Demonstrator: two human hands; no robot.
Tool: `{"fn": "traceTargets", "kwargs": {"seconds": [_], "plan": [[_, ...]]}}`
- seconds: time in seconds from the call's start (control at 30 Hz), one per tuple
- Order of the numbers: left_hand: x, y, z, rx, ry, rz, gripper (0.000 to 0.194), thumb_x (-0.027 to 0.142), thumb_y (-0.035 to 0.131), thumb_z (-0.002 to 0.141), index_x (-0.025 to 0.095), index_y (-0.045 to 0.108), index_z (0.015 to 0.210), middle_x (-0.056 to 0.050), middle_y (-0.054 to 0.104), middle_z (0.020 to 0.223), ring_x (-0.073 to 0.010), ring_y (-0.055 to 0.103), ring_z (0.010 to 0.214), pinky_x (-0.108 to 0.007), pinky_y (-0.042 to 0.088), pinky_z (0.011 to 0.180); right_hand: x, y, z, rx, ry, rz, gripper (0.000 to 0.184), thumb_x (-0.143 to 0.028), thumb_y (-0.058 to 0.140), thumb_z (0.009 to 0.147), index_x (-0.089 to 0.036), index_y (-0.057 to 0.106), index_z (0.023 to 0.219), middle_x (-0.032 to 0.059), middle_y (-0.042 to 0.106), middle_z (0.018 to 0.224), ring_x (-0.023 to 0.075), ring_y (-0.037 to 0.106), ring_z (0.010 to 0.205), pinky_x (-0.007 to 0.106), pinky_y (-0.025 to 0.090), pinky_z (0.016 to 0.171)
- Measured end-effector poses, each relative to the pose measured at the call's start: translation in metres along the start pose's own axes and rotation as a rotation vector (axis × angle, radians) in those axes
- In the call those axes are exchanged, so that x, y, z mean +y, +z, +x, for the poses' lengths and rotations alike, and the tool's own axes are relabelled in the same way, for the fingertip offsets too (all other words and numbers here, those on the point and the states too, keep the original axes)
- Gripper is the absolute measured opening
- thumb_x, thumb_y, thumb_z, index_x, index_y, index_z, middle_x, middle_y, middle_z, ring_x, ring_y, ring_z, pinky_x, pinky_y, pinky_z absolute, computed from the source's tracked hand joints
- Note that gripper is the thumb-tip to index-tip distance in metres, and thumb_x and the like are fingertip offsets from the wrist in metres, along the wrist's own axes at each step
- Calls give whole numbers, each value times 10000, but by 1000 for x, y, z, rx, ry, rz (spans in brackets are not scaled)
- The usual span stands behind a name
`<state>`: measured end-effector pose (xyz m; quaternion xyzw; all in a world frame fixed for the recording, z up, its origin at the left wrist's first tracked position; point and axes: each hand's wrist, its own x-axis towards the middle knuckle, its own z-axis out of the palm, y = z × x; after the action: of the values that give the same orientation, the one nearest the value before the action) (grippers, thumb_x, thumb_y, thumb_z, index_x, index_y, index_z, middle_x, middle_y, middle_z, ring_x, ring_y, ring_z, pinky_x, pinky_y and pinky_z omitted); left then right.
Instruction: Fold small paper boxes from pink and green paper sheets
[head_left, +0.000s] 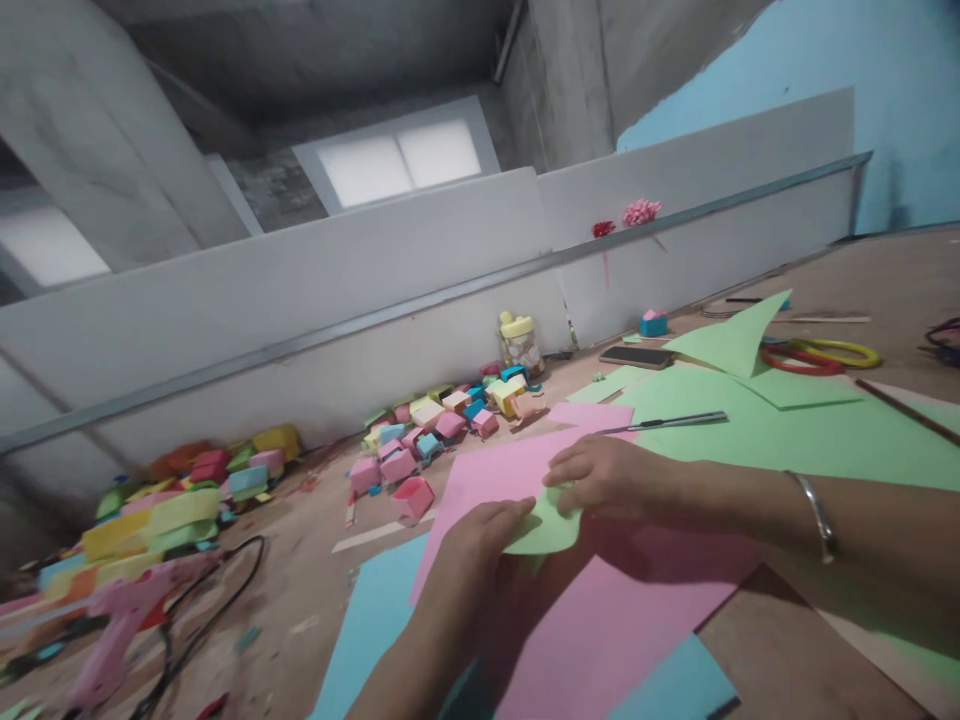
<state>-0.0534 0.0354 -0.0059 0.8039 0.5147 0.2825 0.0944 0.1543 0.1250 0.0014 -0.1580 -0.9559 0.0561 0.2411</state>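
Both hands are on a small piece of light green paper point(550, 532), which is curved over at its lower edge. My left hand point(484, 540) grips its left side, with thumb and fingers against the sheet. At the upper right side, my right hand point(600, 478) pinches the same piece, and a silver bangle circles that wrist. Beneath them lies a large pink sheet point(600, 640), partly over a blue sheet point(375, 600). A slim metal-coloured tool point(682, 420), perhaps a pen or cutter, rests just beyond my right hand.
Several small folded paper boxes point(427, 445) lie at the back beside a yellow-lidded jar point(521, 342). A pink glue gun point(124, 615) with a black cord sits at left near a colourful paper pile point(150, 515). A phone point(636, 357), scissors point(844, 353) and green sheets point(787, 430) occupy the right.
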Motion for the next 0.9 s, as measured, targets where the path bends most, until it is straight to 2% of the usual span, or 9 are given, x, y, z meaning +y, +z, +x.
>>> {"fn": "traceTargets", "kwargs": {"seconds": [0.1, 0.17, 0.27, 0.37, 0.47, 0.57, 0.67, 0.77, 0.9], "plan": [[2, 0, 1, 75, -110, 23, 295, 82, 498, 757, 232, 732, 858, -60, 744, 861, -233, 650, 804, -314, 451, 683, 3, -1, -1, 181, 73, 93, 202, -119, 554, 757, -210, 710, 848, 57, 687, 1051, 214, 598, 952, 360, 444, 857], [2, 0, 1, 168, -206, 23, 252, 147, 506, 791, 238, 738, 826, -66, 741, 864, -253, 645, 824, -332, 447, 685, 2, -2, -1, 277, 177, 226, 202, -194, 521, 827, -202, 714, 884, 63, 710, 964, 192, 639, 837, 336, 500, 756], [3, 0, -2, 320, -355, -55, 247, 227, 506, 819, 233, 722, 939, -71, 741, 870, -228, 662, 695, -320, 473, 605, -6, -4, -2, 254, 411, 666, 226, -316, 576, 820, -161, 720, 899, 81, 712, 834, 158, 646, 614, 249, 499, 478], [7, 2, -3, 378, -432, -222, 275, 273, 507, 826, 206, 698, 1012, -23, 710, 625, -171, 601, 449, -281, 470, 457, -14, -7, -1, 250, 572, 1064, 241, -339, 682, 739, -133, 729, 855, 104, 701, 840, 192, 663, 728, 255, 534, 529], [10, 4, 0, 417, -415, -374, 245, 166, 569, 756, 209, 718, 946, -28, 735, 810, -189, 670, 764, -293, 530, 701, -14, -10, 0, 239, 563, 1139, 210, -280, 716, 713, -151, 727, 878, 91, 702, 922, 204, 637, 900, 331, 524, 801], [10, 6, 3, 427, -429, -522, 386, -50, 533, 621, 206, 735, 828, -19, 694, 1057, -172, 594, 1039, -281, 437, 941, -4, -11, 0, 132, 513, 1011, 176, -250, 671, 748, -186, 725, 903, 76, 678, 1065, 219, 603, 1002, 360, 476, 879], [8, 9, 3, 388, -574, -716, 312, -82, 507, 639, 146, 707, 709, -51, 705, 966, -159, 629, 940, -305, 481, 876, 11, -8, -3, 26, 393, 833, 126, -196, 606, 769, -187, 731, 778, 63, 644, 1152, 233, 588, 1046, 371, 470, 880], [6, 9, 4, 389, -745, -935, 86, 111, 562, 802, 122, 644, 827, -34, 691, 832, -135, 649, 705, -315, 538, 675, 20, -2, -6, -4, 282, 764, 128, -172, 605, 765, -184, 729, 735, 72, 661, 1121, 233, 586, 1064, 376, 446, 922], [8, 3, 7, 425, -805, -1166, 185, 266, 524, 860, 159, 585, 998, -66, 698, 906, -147, 672, 713, -274, 544, 622, 19, 1, -8, 9, 176, 913, 72, -201, 677, 750, -188, 738, 786, 88, 652, 1142, 240, 586, 1076, 370, 462, 907]]}}
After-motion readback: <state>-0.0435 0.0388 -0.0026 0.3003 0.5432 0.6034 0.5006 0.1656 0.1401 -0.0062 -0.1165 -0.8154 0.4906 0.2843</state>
